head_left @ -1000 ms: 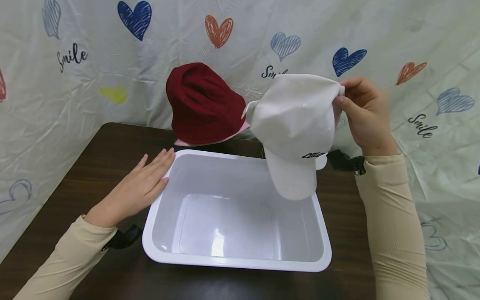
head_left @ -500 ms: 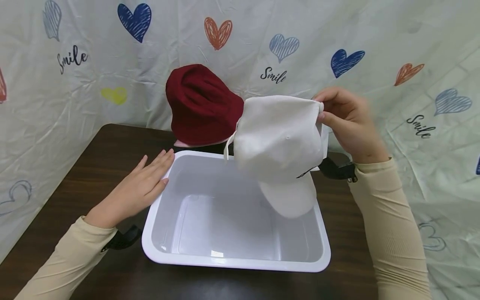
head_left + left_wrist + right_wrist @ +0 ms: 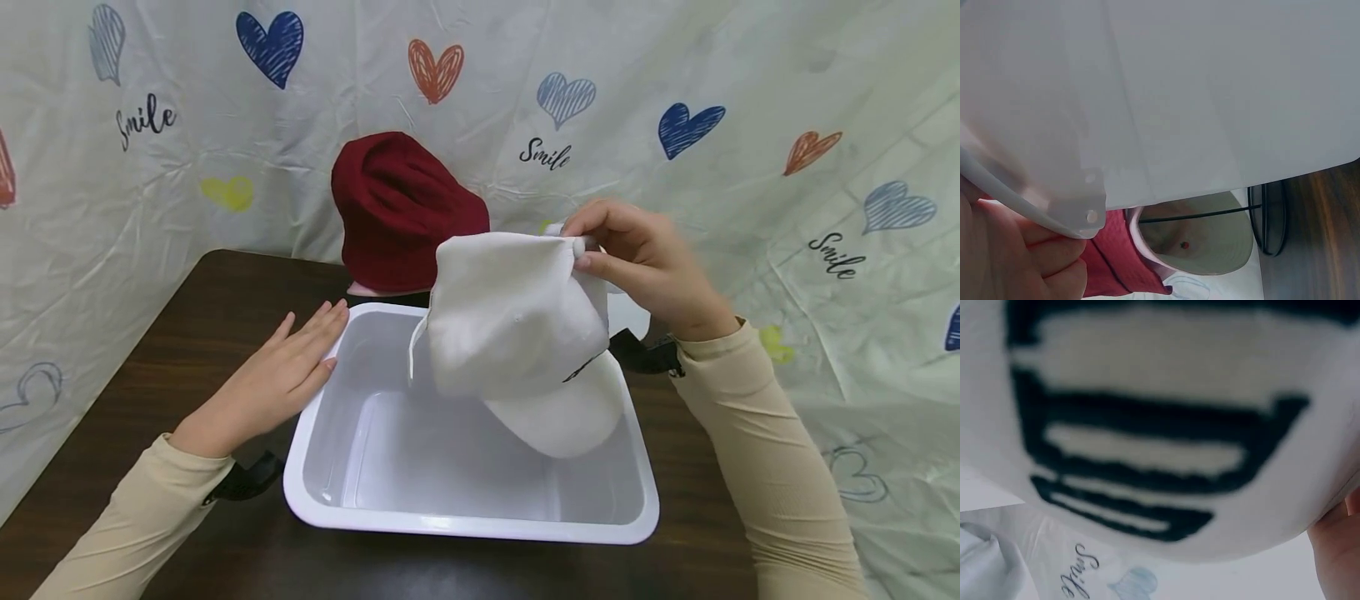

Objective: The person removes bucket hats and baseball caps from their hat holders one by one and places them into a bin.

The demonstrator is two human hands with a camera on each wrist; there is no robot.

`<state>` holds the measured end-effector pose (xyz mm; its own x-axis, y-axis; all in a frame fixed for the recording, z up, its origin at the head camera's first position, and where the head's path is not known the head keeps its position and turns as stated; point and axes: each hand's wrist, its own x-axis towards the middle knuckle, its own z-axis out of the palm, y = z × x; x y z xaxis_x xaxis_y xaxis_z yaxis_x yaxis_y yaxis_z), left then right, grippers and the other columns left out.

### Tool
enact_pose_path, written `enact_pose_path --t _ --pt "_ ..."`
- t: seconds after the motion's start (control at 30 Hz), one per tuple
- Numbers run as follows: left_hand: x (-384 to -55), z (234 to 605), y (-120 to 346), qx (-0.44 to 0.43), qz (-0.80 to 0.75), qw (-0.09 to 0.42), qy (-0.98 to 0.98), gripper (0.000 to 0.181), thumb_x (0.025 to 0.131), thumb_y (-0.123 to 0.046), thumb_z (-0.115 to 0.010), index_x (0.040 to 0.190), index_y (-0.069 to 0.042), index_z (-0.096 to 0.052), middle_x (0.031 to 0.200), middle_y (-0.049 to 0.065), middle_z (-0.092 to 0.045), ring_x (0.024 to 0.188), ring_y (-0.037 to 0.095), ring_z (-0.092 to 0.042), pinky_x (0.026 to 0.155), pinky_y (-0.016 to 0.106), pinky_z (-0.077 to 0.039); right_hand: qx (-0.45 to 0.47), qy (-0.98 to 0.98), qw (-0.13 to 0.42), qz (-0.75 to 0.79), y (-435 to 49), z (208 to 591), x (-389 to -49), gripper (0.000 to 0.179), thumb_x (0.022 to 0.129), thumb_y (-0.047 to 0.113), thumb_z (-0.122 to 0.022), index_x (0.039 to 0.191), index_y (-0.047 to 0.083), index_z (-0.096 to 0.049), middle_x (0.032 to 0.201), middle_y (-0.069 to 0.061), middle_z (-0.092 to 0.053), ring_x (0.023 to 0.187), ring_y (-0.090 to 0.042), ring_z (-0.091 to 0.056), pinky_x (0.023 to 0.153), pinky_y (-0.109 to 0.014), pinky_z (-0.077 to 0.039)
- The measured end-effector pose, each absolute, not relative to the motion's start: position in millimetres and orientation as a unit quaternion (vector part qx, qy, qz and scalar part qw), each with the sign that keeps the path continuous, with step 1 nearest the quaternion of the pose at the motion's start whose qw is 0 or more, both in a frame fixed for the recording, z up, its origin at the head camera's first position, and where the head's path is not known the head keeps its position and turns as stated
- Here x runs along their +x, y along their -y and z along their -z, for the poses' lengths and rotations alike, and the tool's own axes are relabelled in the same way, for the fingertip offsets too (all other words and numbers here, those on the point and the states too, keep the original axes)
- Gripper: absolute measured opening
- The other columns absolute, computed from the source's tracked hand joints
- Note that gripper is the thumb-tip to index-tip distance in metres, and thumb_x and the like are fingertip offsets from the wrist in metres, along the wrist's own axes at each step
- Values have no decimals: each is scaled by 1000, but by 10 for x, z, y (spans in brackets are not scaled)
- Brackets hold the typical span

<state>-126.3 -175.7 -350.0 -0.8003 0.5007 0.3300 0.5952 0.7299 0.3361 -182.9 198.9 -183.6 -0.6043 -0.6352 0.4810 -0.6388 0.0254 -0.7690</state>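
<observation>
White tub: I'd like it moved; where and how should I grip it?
Probably grip the white tub by its rim at both short ends, coming from left and right: its broad lip looks outturned, and the white cap partly hides the far side.

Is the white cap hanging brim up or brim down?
Brim down: the right hand pinches the cap by its upper edge, and the brim hangs lowest, over the tub.

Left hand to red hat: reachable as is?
Probably yes. The left hand just rests at the rim of the white tub, and the left side of the red hat looks unblocked. The white cap in the right hand overlaps only its right side.
</observation>
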Motion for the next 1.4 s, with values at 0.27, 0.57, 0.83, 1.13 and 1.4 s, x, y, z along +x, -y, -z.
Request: enact_pose_path --t 0.27,0.57,0.83,1.13,1.4 --pt "-1257 3500 1762 -293 217 106 925 57 98 -19 -46 148 -1 -25 153 15 -24 140 31 -22 111 55 -10 486 703 -80 -513 -1886 2030 -1937 11 91 -8 -53 100 -5 -58 91 -12 -57 81 -25 -52 72 -28 -46" --pt "-1260 3495 1760 -297 219 106 924 57 98 -18 -47 148 0 -25 153 15 -23 140 32 -21 112 54 -10 524 700 -177 -452 -1863 2208 -2022 19 92 -8 -51 104 3 -62 99 -10 -59 89 -22 -54 76 -30 -48" --pt "-1265 3505 1765 -297 223 106 922 56 98 -18 -46 148 -1 -25 153 15 -23 141 31 -21 111 55 -10 556 711 -223 -368 -1769 2255 -2000 19 92 -2 -56 105 9 -63 99 -3 -61 90 -19 -55 79 -28 -46" --pt "-1267 3511 1757 -297 222 108 922 56 98 -18 -46 148 -1 -26 153 15 -24 140 32 -22 111 55 -11 582 697 -270 -322 -1688 2344 -1928 16 92 1 -58 105 9 -63 102 1 -61 94 -16 -56 85 -28 -45" --pt "-1269 3511 1759 -294 222 100 924 57 99 -19 -46 148 -1 -24 154 14 -22 141 30 -20 111 55 -10 574 689 -330 -295 -1584 2492 -1943 13 94 9 -57 106 7 -62 103 1 -61 95 -15 -56 86 -29 -45"
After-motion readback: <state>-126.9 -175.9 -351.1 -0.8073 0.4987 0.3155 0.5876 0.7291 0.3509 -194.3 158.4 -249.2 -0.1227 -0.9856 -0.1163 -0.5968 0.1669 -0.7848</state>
